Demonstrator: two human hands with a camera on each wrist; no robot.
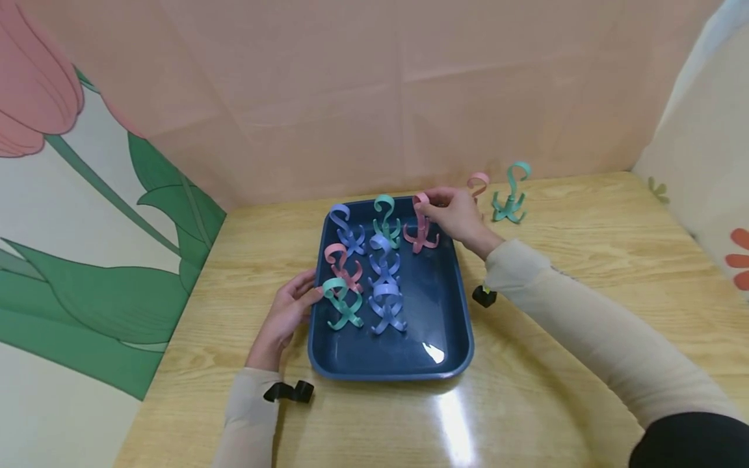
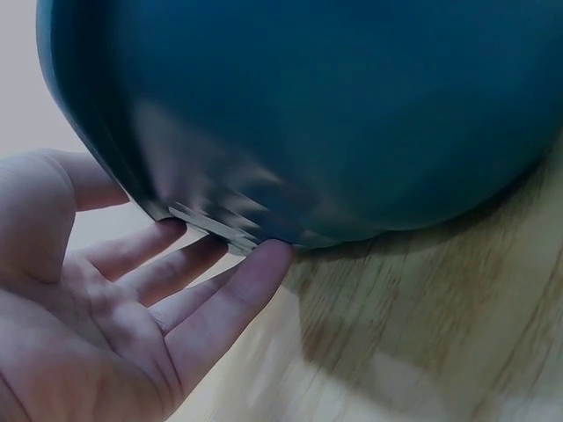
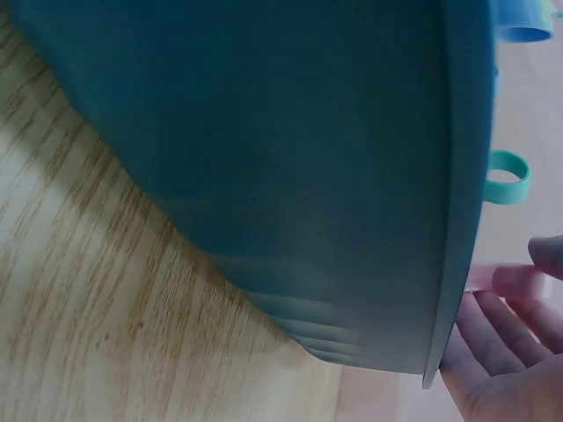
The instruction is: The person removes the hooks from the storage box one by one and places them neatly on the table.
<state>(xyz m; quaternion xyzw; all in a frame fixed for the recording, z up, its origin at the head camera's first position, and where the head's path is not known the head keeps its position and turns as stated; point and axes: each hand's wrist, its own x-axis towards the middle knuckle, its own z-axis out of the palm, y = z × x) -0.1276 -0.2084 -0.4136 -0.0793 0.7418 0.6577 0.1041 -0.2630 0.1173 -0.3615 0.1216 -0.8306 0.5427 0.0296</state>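
A dark blue tray (image 1: 430, 312) holds several plastic rotating hooks, each with a curled top and upturned prongs. At its back right corner, my right hand (image 1: 459, 218) pinches the curled top of a pink hook (image 1: 421, 240); the right wrist view shows thumb and fingers around that pink loop (image 3: 519, 281). My left hand (image 1: 287, 312) grips the tray's left side, thumb over the rim and fingertips against the outer wall (image 2: 211, 198). Near that thumb are a green hook (image 1: 345, 312) and a pink hook (image 1: 345, 270). Periwinkle hooks (image 1: 388, 312) stand along the tray's middle.
Behind the right hand, on the wooden table (image 1: 585, 260), stand another green hook (image 1: 510, 201) and a partly hidden pink hook (image 1: 478, 182). A pink cloth backdrop (image 1: 351, 97) rises at the back edge. A flower-patterned panel (image 1: 105, 292) borders the left.
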